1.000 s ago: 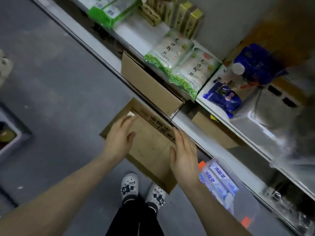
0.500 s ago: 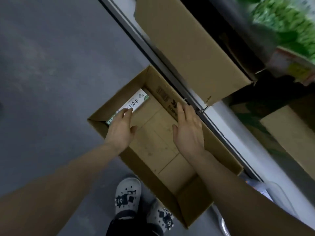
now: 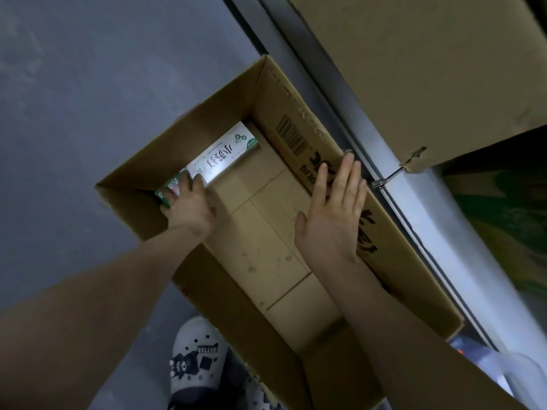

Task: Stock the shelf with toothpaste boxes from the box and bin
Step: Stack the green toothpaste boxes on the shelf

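Note:
An open cardboard box (image 3: pixel 299 134) stands on the grey floor against the shelf base. One white and green toothpaste box (image 3: pixel 225 156) lies along its far-left inner wall. My left hand (image 3: pixel 189 205) is inside the box, its fingers curled over the near green end of the toothpaste box. My right hand (image 3: pixel 334 211) hovers flat with straight fingers over the box's right wall and holds nothing.
The shelf's metal bottom rail (image 3: pixel 399 196) runs diagonally on the right. A second cardboard box (image 3: pixel 429 69) sticks out from the shelf above. A clear plastic bin (image 3: pixel 509 371) shows at the lower right. My white shoe (image 3: pixel 195 359) stands just beside the box's near wall.
I have bent lower, so the box fills more of the view. My left hand went deeper and closed over the toothpaste box's end. My right hand stayed over the right wall.

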Demonstrator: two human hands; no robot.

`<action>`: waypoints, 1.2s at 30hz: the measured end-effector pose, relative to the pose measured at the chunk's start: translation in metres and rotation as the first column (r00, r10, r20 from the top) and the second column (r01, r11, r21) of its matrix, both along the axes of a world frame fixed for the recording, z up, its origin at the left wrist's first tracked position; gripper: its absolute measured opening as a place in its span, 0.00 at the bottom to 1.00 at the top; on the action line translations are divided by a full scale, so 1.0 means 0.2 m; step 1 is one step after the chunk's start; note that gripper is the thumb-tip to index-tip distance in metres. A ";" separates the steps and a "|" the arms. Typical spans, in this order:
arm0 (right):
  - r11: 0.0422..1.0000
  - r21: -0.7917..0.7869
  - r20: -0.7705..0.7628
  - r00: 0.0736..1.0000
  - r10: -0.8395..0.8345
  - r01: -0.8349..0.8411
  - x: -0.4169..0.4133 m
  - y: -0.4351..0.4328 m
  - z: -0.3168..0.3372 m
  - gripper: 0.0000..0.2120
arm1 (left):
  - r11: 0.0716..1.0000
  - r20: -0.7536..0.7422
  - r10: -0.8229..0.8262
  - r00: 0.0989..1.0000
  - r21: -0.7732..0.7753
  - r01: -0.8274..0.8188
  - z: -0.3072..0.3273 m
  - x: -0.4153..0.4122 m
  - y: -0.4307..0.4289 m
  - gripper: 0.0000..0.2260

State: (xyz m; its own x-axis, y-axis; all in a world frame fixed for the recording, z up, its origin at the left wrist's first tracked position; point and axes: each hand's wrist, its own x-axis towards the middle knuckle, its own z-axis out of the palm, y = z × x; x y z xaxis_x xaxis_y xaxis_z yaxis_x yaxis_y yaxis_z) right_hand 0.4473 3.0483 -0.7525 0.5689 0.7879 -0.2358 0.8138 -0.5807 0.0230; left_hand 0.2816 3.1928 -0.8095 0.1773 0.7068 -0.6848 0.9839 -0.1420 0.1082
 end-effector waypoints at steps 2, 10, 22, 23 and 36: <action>1.000 -0.009 0.004 1.000 0.001 -0.001 0.00 0.00 -0.01 0.42 | 0.999 0.012 0.035 0.999 0.027 -0.036 -0.04 0.01 -0.02 0.34; 1.000 0.010 0.006 1.000 0.021 -0.021 0.00 -0.01 -0.04 0.42 | 0.976 0.155 0.181 0.971 0.092 -0.197 -0.08 0.03 -0.07 0.34; 0.999 -0.017 0.013 0.999 0.030 -0.030 0.00 -0.01 -0.04 0.42 | 0.988 0.238 0.092 0.967 0.096 -0.118 -0.10 0.21 -0.19 0.40; 0.999 -0.010 0.022 0.999 0.034 -0.034 0.00 -0.02 -0.05 0.41 | 0.986 0.258 0.087 0.962 0.113 -0.119 -0.13 0.23 -0.18 0.40; 0.996 -0.079 0.012 0.999 0.052 -0.051 0.01 -0.03 0.00 0.41 | 0.988 0.083 0.152 0.985 -0.007 -0.152 0.08 0.22 -0.10 0.26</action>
